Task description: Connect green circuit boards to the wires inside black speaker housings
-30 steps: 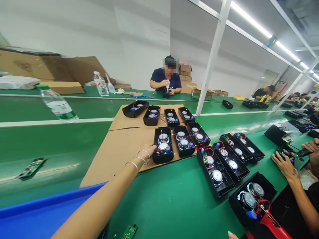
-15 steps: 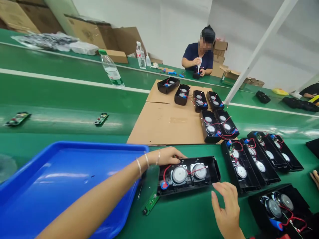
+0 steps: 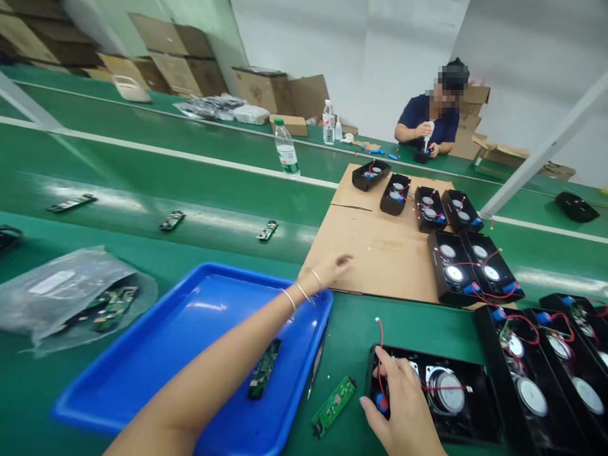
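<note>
1. Lying to the right of the blue rectangular plastic tray [image 3: 204, 316], a long black plastic speaker housing [image 3: 475, 396] rests open side up on the green bench [image 3: 349, 332].
2. The right hand [image 3: 403, 405] is over the housing's tray-side end, thumb and forefinger spread apart; how firmly they touch is unclear.
3. The left hand [image 3: 327, 272] appears just beyond the tray's far right corner, by flat brown cardboard [image 3: 380, 275]. It is blurred; I cannot tell whether its fingers are spread or pressed together.
4. A thin red wire [image 3: 381, 332] with a white plug rises beside the right forefinger. It seems best kept slack, never pinned or tugged.
5. Steadying the housing by its walls, not its round silver-grey speaker [image 3: 449, 391], looks gentler; an oblong green circuit board [image 3: 335, 405], between tray and housing, deserves clearance.
</note>
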Motion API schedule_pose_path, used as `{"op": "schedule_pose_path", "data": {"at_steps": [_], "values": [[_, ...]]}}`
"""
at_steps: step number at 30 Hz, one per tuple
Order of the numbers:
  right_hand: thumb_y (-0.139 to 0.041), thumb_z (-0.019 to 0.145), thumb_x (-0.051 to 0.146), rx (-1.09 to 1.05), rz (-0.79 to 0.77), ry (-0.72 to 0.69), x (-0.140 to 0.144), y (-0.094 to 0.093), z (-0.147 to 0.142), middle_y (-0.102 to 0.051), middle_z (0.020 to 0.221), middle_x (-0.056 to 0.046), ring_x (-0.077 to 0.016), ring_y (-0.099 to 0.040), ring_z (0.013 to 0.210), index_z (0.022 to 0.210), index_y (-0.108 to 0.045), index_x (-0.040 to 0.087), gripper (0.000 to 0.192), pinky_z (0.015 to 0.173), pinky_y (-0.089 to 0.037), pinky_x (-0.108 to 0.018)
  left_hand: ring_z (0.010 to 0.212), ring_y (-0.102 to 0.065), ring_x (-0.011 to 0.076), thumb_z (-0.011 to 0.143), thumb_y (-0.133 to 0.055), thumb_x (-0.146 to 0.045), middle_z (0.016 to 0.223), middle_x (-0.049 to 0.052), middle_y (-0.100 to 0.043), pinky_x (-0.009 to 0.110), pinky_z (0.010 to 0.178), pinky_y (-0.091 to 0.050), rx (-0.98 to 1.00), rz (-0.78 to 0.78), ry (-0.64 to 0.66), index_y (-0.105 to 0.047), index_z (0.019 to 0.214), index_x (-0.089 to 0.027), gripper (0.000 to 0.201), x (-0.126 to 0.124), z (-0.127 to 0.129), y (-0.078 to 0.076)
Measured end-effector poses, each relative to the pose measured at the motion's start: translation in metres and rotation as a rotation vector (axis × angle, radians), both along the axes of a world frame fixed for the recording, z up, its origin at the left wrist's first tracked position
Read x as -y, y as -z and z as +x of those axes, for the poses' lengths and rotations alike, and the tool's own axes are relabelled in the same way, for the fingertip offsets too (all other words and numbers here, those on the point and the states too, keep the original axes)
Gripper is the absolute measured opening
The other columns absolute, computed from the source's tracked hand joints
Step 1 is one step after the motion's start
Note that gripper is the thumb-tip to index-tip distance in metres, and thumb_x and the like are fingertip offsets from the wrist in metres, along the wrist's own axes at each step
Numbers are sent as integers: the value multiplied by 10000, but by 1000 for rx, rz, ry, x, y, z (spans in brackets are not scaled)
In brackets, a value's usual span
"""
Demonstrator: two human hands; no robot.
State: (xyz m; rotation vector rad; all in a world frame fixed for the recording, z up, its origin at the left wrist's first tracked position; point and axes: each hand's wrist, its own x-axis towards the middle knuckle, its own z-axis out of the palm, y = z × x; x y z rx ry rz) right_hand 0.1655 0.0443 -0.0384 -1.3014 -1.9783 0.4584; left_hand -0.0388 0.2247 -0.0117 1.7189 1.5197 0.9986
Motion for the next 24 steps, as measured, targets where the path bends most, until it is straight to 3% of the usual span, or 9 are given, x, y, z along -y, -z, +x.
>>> {"op": "schedule_pose_path", "data": {"at_steps": [3,6,10,14,16,18,21,24], "values": [[-498,893,314,-359,-113,87,-3,5,-8,-611,763,-30,-176,-585,687,1223,-459,220,345,686,-520,-313,1026,-584,233,879,-571,-293,1179,87,-580,457,860,-496,-168,-91,-360,-565,1128,-161,282,-38,-72,-1],[-576,876,376,-799,-224,167,-6,1,-11,-625,760,-5,-148,-590,646,1173,-449,266,342,615,-523,-268,1101,-543,263,871,-581,-291,1252,98,-537,497,907,-460,-271,-200,-566,-544,1172,-170,327,-58,-117,-2],[-680,807,385,-1109,-369,247,-8,-9,1,-654,773,-14,-136,-617,656,982,-594,254,235,623,-531,-255,1061,-570,249,865,-592,-293,1202,89,-570,469,881,-480,-290,-324,-635,-561,1145,-171,307,-65,-129,-5],[-695,784,376,-1010,-465,179,-10,-16,22,-656,715,-33,-136,-600,587,864,-692,225,172,571,-528,-252,1037,-587,241,864,-595,-289,1157,81,-599,453,866,-492,-200,-360,-586,-586,1096,-160,265,-57,-112,-14],[-681,785,368,-884,-461,165,-10,-19,29,-638,677,-26,-132,-583,562,816,-709,224,151,529,-509,-231,1005,-612,235,843,-615,-284,1103,82,-636,448,863,-502,-99,-348,-500,-594,1077,-138,276,-39,-96,-19],[-658,791,351,-745,-436,173,-10,-23,31,-634,688,-29,-141,-588,601,778,-713,221,141,537,-499,-223,958,-645,230,761,-674,-290,1024,79,-683,421,862,-518,37,-336,-375,-600,1071,-123,361,-6,-74,-22],[-609,805,299,-543,-398,114,-7,-27,26,-627,687,-35,-144,-573,615,732,-694,201,148,522,-467,-217,898,-674,245,581,-735,-314,935,72,-724,395,837,-550,235,-367,-147,-640,999,-129,466,66,-30,-23],[-547,836,249,-422,-294,40,-1,-30,20,-590,631,-21,-123,-516,539,728,-659,183,169,461,-409,-215,783,-694,243,583,-708,-311,837,83,-735,359,675,-598,389,-434,28,-663,935,-139,394,135,13,-17]]}}
